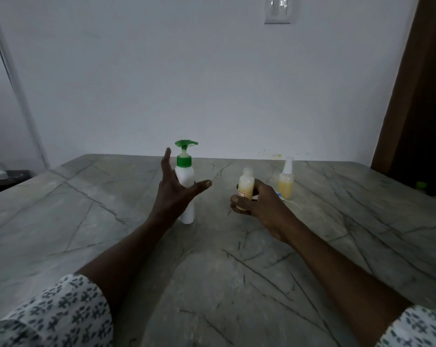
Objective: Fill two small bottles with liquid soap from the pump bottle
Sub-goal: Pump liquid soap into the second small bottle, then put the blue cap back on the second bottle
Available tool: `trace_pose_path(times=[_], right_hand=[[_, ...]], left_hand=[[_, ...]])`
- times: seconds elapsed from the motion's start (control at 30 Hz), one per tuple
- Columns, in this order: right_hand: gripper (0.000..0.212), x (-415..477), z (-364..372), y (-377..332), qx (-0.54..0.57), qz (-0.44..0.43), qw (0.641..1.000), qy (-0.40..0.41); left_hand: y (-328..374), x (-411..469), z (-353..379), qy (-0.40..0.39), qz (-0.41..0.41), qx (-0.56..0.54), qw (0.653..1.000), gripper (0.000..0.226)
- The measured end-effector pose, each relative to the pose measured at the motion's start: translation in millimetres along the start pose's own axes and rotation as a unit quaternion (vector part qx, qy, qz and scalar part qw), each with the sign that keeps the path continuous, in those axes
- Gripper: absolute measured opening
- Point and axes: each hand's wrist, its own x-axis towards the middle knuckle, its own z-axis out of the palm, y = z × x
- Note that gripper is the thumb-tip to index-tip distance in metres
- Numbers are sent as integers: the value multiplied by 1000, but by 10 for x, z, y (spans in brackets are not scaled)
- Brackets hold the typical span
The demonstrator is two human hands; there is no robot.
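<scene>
1 part-filled small bottle (pixel 246 187) is clamped by fingers of the right hand (pixel 257 202), at 3 o'clock from the pump bottle (pixel 184 174); fingers of the left hand (pixel 173 195) are spread apart. Its neck should be centred under the spout (pixel 193 143).

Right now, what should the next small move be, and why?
Probably the left hand should close round the pump bottle to steady it: it is open and spread in front of that bottle, while the right hand grips a small bottle lower than, and right of, the green spout.

pump bottle (pixel 185 181) and spray bottle (pixel 286 181) stand apart – open table (pixel 237 284) between, nearer too.
</scene>
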Motion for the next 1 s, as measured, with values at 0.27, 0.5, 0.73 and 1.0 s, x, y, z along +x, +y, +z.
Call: trace_pose_path(times=[0.27,0.5,0.73,1.0], right_hand=[[36,11,-47,34,-142,-14,989,47],[40,-36,-28,24,-160,-3,987,30],[39,-20,12,65,-159,1,987,24],[30,-10,36,28,-216,-30,976,21]], left_hand=[[16,-24,-36,-4,-19,-17,1000,150],[12,-33,-110,10,11,-97,995,146],[427,-95,-231,246,192,-1,950,63],[527,-482,346,-71,85,147,983,33]])
